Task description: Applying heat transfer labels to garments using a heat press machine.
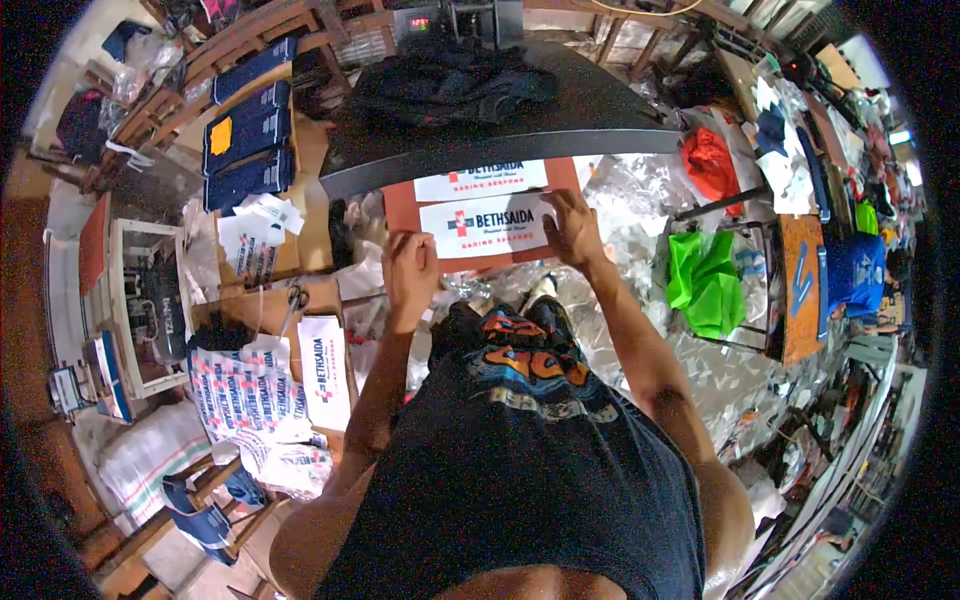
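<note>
A white strip with a printed red and blue logo (480,222) lies on a reddish-brown board (400,205) in front of me. My left hand (410,275) is closed at the strip's left end, fingers curled. At its right end, my right hand (574,230) pinches the edge between thumb and bent fingers. A second similar strip (435,186) lies just beyond, partly covered by the front edge of a black machine plate (600,110). Dark cloth (450,85) is heaped on top of that plate.
Folded navy garments (250,130) are stacked on the left. Nearer lie printed sheets (245,385), with scissors (297,297) above them. Green cloth (708,285) and red cloth (708,160) sit on the right beside an orange board (803,300). Scraps litter the floor (640,290).
</note>
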{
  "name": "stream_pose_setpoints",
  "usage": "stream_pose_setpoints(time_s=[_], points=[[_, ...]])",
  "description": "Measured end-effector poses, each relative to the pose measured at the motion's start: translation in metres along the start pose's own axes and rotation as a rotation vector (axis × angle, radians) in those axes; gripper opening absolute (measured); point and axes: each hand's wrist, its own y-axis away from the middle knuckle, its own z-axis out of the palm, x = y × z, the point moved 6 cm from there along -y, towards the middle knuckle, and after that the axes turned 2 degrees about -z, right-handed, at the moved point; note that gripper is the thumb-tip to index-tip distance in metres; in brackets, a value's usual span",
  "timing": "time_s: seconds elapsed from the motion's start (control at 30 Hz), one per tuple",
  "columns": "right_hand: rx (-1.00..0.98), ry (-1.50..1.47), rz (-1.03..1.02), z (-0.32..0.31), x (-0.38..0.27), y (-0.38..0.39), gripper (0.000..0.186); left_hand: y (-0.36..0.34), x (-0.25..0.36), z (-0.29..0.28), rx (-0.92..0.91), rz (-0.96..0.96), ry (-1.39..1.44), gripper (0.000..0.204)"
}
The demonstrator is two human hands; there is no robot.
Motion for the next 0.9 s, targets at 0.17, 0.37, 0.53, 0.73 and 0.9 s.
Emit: stream_pose_setpoints(time_s=[0.17, 0.37, 0.53, 0.73, 0.9], points=[[0.026, 0.015, -0.068, 0.020, 0.017, -0.034, 0.037, -0.044, 0.006, 0.016, -0.012, 0.192, -0.105, 0.022], [-0.017, 0.163, 0.004, 0.035, 0.025, -0.042, 0.035, -0.066, -0.005, 0.043, -0.119, 0.157, -0.318, 0.026], [-0.057, 0.125, -0.007, 0.040, 0.033, -0.045, 0.036, -0.065, -0.009, 0.048, -0.154, 0.146, -0.357, 0.026], [-0.111, 0.132, 0.045, 0.033, 0.025, -0.049, 0.040, -0.069, -0.007, 0.049, -0.166, 0.148, -0.358, 0.027], [-0.142, 0.129, 0.053, 0.035, 0.024, -0.051, 0.044, -0.068, -0.016, 0.052, -0.159, 0.156, -0.330, 0.027]])
